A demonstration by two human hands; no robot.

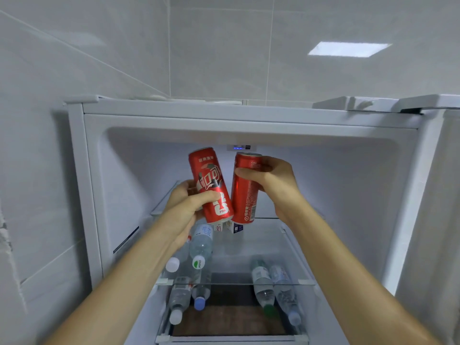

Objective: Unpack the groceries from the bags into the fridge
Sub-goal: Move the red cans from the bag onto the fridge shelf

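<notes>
Head view: left hand (185,210) gripping tall red aluminium can (210,185), tilted toward 11 o'clock; right hand (270,179) wrapped round second red can (245,188), just beside, inside open white fridge (249,123). Clear plastic water bottles (201,245) lying at 6 o'clock.

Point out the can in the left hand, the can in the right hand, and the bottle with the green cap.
left can (211,185): head view, on its printed red side.
right can (242,195): head view, on the red side below the fingers.
green-capped bottle (262,285): head view, on its clear body, lying on the lower shelf.
</notes>
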